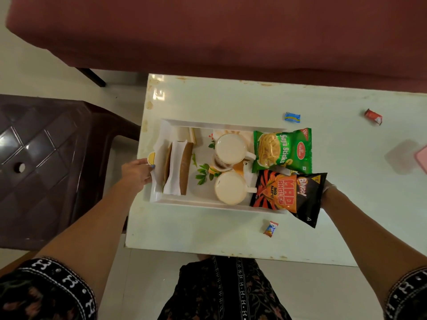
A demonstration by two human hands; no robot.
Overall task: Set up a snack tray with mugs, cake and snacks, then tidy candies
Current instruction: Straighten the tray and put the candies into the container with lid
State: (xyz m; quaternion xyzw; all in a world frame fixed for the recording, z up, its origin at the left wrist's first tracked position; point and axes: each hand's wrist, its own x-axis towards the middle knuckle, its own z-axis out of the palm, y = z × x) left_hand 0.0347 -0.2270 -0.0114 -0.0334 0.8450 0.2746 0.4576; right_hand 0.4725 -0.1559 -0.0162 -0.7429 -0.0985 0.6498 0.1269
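Note:
A white tray (196, 200) sits on the pale table (242, 100). It holds two brown cake slices in paper (178, 167) at its left, two white mugs (231, 148) (231, 189) in the middle, and a green Soya Sticks packet (283, 150) at its right. My left hand (137, 173) grips the tray's left edge. My right hand (327, 192), mostly hidden behind it, holds a black Mad Angles chips packet (291, 197) over the tray's right front corner. Three wrapped candies lie loose on the table: blue (292, 117), red (373, 116), and orange-blue (270, 228).
A dark brown plastic chair (46, 158) stands left of the table. A maroon sofa (231, 35) runs along the far side. A pink object (421, 158) lies at the table's right edge. My patterned dress (219, 292) is below the table's near edge.

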